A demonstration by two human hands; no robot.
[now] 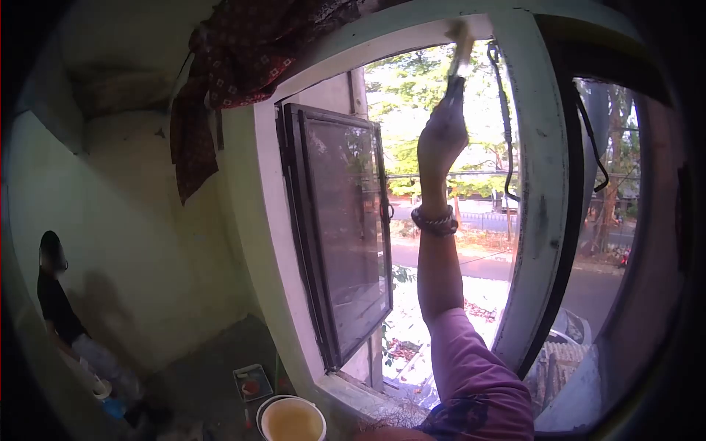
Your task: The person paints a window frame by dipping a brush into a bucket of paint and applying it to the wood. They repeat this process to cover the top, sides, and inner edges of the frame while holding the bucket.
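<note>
My right hand [443, 136] is raised high in the open window, closed around the handle of a paintbrush [461, 48]. The brush is blurred, its bristle end up against the top of the white window frame [408, 40]. A braided bracelet circles the wrist, and a purple sleeve covers the upper arm. My left hand is out of view. To the left of my arm, a dark-framed glass casement [342, 228] stands swung outward.
A bucket of yellowish liquid [294, 422] stands below, beside a small tray [252, 384]. Patterned red cloth [246, 59] hangs at upper left. A metal window stay [507, 132] hangs right of my hand. Another person [62, 301] stands by the left wall.
</note>
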